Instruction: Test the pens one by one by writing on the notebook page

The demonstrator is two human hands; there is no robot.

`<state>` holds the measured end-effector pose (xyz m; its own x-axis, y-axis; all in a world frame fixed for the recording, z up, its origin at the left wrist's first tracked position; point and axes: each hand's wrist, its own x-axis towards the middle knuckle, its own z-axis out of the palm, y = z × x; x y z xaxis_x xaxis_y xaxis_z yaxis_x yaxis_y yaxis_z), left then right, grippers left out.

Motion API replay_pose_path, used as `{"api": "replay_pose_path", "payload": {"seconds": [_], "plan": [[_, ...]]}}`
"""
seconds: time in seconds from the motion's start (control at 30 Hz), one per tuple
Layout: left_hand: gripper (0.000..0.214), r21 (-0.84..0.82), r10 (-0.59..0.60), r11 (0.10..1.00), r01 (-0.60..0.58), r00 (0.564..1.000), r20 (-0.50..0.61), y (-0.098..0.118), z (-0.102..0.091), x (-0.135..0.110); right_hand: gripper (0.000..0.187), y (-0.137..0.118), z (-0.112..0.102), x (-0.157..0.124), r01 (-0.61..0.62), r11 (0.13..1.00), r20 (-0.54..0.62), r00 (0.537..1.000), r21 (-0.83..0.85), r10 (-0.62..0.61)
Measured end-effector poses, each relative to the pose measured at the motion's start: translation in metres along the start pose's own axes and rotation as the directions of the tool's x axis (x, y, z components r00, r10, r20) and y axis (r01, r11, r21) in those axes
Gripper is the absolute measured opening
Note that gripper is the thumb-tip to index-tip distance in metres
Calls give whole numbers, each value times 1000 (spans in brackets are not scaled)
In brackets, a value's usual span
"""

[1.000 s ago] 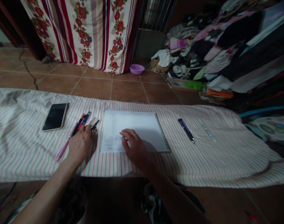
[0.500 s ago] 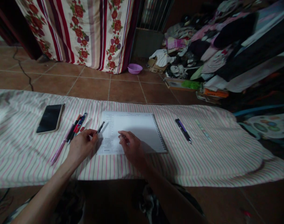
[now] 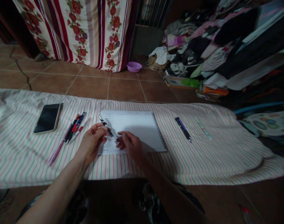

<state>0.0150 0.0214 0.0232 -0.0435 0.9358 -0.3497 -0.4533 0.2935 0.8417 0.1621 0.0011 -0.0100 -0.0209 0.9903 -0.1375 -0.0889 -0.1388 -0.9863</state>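
My left hand [image 3: 92,142] pinches a black and white pen [image 3: 105,125] and holds it slanted above the left edge of a spiral notebook [image 3: 134,127] that lies open on the striped cloth [image 3: 214,155]. My right hand [image 3: 130,144] rests on the lower left of the page, fingers curled, its fingertips close to the pen's lower tip. Whether they touch the pen is unclear. Several pens [image 3: 74,127] lie in a bunch just left of my left hand.
A dark phone [image 3: 48,118] lies face up at the left. A purple pen [image 3: 183,128] and a pale green one [image 3: 204,128] lie right of the notebook. Beyond the cloth are tiled floor, a flowered curtain [image 3: 86,31], a purple bowl [image 3: 134,66] and piled clothes [image 3: 202,40].
My left hand took one pen out of the bunch, lifted it and carried it right over the notebook's edge. My right hand slid slightly left to meet it.
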Motion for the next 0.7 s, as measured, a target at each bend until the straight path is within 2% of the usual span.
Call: {"api": "replay_pose_path", "payload": {"seconds": [0.13, 0.3, 0.47, 0.7], "plan": [[14, -67, 14, 998, -16, 1000, -25, -2, 6, 2, 46, -2, -1, 0, -134, 964, 27, 991, 230, 131], [12, -129, -4, 992, -10, 994, -107, -4, 13, 2, 41, -3, -2, 4, -114, 903, -38, 989, 415, 143], [11, -123, -27, 992, 17, 996, -82, -10, 16, 0, 33, -6, -4, 8, -79, 873, -129, 979, 482, 159], [12, -117, -58, 992, 49, 996, -72, -17, 19, -1, 26, -4, -6, 13, -88, 850, -189, 958, 519, 215]]}}
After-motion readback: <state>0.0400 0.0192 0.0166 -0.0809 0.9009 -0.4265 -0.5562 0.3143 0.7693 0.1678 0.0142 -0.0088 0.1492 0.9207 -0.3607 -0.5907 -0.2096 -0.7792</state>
